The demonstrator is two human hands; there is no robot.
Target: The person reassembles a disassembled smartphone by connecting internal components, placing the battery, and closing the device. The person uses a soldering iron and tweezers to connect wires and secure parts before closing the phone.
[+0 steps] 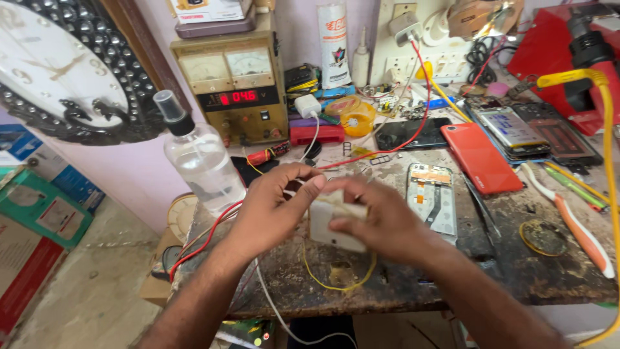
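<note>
Both hands pinch the small white block (336,223), left hand (274,207) and right hand (381,220); steady fingers above the bench (452,271) suit its yellow band (336,281).

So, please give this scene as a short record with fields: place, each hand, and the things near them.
Place: cluttered repair bench
Left hand: pinches the top edge of a small white block
Right hand: grips the white block from the right side
Under the hands: yellow wire loop
Left of hands: clear spray bottle
Right of hands: opened phone, orange phone
Behind: power supply
</note>
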